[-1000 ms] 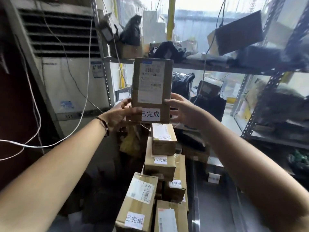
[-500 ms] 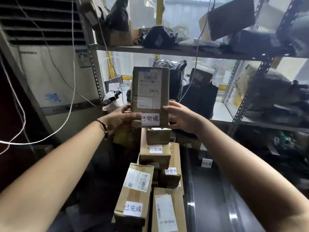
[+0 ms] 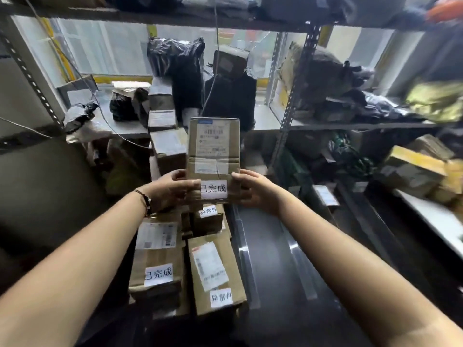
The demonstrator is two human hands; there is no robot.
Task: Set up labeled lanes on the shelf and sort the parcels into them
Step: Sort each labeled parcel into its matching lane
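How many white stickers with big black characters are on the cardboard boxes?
4: one on the held box, one on the box just below it, one on the near left box, one on the near right box. More may be hidden behind.

left hand [image 3: 172, 190], right hand [image 3: 253, 187], both gripping, arms outstretched

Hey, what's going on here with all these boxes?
A person grips a cardboard parcel upright with both hands, the left hand on its lower left edge and the right hand on its lower right. Its white tag reads 已完成. It is over a pile of parcels, some tagged 已完成, some 异常件; whether it touches the pile is unclear. The shelf behind holds black bags.
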